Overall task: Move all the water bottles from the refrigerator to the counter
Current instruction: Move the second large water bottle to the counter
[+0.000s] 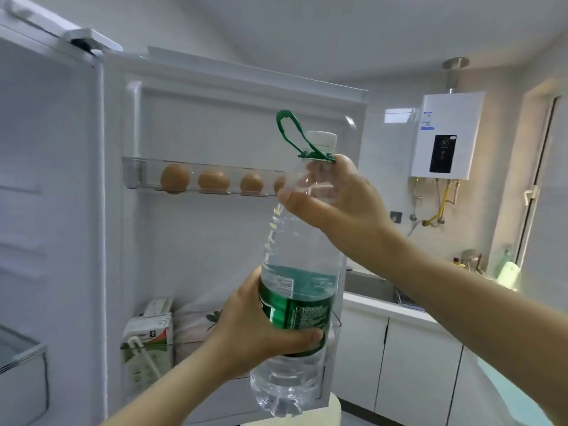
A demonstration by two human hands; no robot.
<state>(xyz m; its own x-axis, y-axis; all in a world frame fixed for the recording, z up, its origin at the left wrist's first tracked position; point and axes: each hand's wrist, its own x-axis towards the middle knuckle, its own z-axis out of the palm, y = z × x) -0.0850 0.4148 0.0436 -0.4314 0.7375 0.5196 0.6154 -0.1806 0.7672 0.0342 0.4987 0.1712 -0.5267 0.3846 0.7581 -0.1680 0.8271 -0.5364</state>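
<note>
Counter (384, 304), white cabinets (415, 364), wall heater (445, 133)

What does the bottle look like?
The bottle is big, clear plastic, partly full of water, with a white cap, a green loop handle at the neck and a green label. It is held nearly upright in front of the open fridge door. The left hand grips the label; the right hand grips its shoulder.
</note>
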